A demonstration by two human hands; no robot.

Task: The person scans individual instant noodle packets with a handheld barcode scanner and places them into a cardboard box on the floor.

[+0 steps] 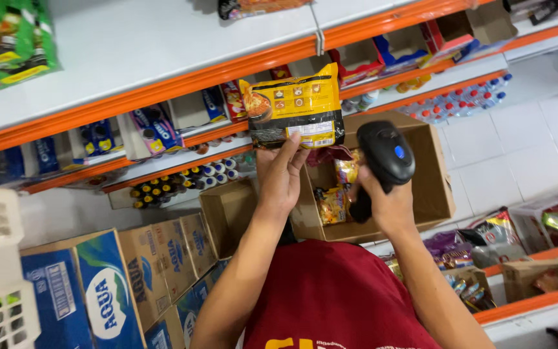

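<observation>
Above the open carton (pixel 435 181), noodle packet (pixel 292 106) in left hand (pixel 282 174), scanner (pixel 385 155) in right hand (pixel 385 203).

This is a small grocery shop. White shelves with orange edges (pixel 163 84) run along the aisle, stocked with packets of biscuits (pixel 156 128), rows of small dark bottles (pixel 163 187) and water bottles with coloured caps (pixel 466 100). Sealed blue and white cartons (pixel 108 284) stand stacked on the white tiled floor (pixel 524 142). An open cardboard box (pixel 434 174) holds yellow snack packets. A lower shelf on the other side carries more bagged snacks (pixel 498 229). A handheld barcode scanner (pixel 385 158) also points to retail stock work.
</observation>
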